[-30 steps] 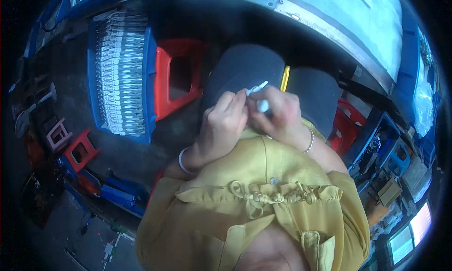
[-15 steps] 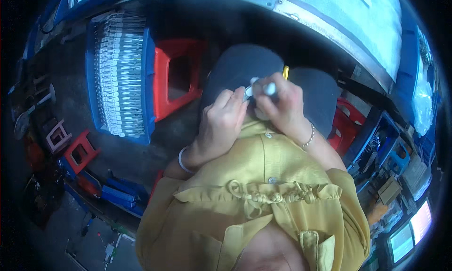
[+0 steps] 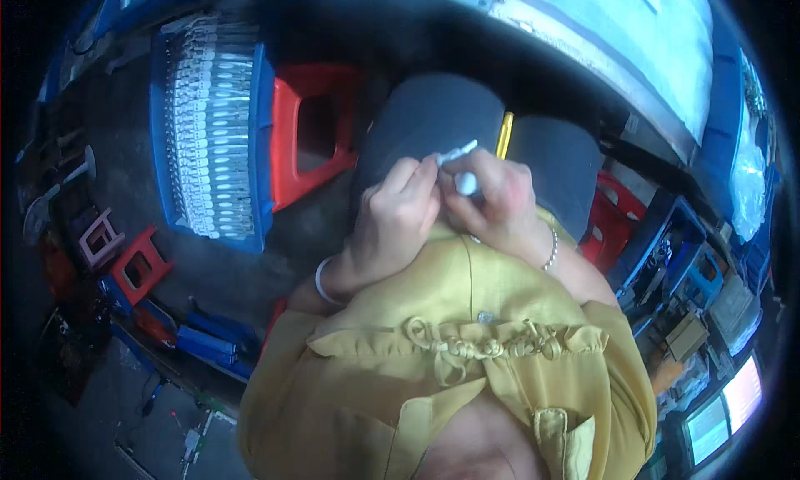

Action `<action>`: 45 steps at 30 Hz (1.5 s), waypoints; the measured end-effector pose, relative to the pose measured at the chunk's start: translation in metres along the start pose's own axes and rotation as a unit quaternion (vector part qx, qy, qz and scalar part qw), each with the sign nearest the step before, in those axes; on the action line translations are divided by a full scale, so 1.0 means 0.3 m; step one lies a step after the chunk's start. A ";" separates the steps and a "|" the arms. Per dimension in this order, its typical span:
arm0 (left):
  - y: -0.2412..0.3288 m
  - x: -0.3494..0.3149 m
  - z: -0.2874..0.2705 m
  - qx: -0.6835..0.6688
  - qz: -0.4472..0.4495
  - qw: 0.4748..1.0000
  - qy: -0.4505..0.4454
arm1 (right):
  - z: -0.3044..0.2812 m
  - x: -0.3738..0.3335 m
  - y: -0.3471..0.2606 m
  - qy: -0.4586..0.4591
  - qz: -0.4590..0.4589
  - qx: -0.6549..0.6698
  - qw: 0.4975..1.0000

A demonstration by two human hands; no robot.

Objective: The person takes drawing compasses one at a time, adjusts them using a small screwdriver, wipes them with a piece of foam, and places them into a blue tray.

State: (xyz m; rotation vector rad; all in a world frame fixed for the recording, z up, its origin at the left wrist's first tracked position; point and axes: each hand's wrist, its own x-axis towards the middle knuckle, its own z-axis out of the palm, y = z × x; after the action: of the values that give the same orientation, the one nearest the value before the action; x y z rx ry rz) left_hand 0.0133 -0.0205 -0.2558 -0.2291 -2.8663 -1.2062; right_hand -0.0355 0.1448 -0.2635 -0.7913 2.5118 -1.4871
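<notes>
My left hand (image 3: 398,215) is closed, its fingertips pinching a small, slim white and metallic piece (image 3: 458,152) above my lap. My right hand (image 3: 500,203) meets it there, its fingers curled round a short cylinder with a pale rounded end (image 3: 467,183); its exact kind is unclear. The fingers hide where the two pieces meet. Just beyond the right hand, a yellow rod (image 3: 505,136) shows between my dark-trousered thighs; I cannot tell whether the hand touches it.
At left, a blue crate (image 3: 265,147) beside a red stool (image 3: 287,138) holds neat rows of similar white and metal pieces (image 3: 221,134). A pale worktable (image 3: 617,47) stands ahead. At right are another red stool (image 3: 612,217) and a dark bin (image 3: 654,247).
My right hand has shifted slightly down, baring more of the yellow rod. The slim piece now points up and to the right, and the pale-ended cylinder sits lower.
</notes>
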 end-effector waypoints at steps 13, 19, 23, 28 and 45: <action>-0.004 -0.005 -0.019 0.017 0.007 1.000 -0.009 | -0.051 0.008 0.038 0.107 0.095 -0.034 0.989; -0.007 -0.025 -0.007 0.006 0.026 1.000 0.004 | 0.003 -0.014 0.005 -0.027 0.019 0.051 0.998; -0.006 -0.003 -0.007 0.022 0.010 1.000 -0.008 | 0.014 -0.022 0.006 -0.037 0.008 -0.019 0.999; -0.004 -0.026 0.000 0.014 -0.004 1.000 -0.022 | 0.008 -0.015 0.057 0.052 0.066 0.004 0.996; -0.012 -0.020 0.012 0.014 -0.002 1.000 -0.021 | -0.001 -0.017 0.041 -0.030 0.052 0.013 0.998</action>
State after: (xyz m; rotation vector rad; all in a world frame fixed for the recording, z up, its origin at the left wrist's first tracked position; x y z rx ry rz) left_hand 0.0189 -0.0211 -0.2612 -0.2493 -2.9186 -1.1745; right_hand -0.0360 0.1522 -0.2745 -0.6809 2.4447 -1.4373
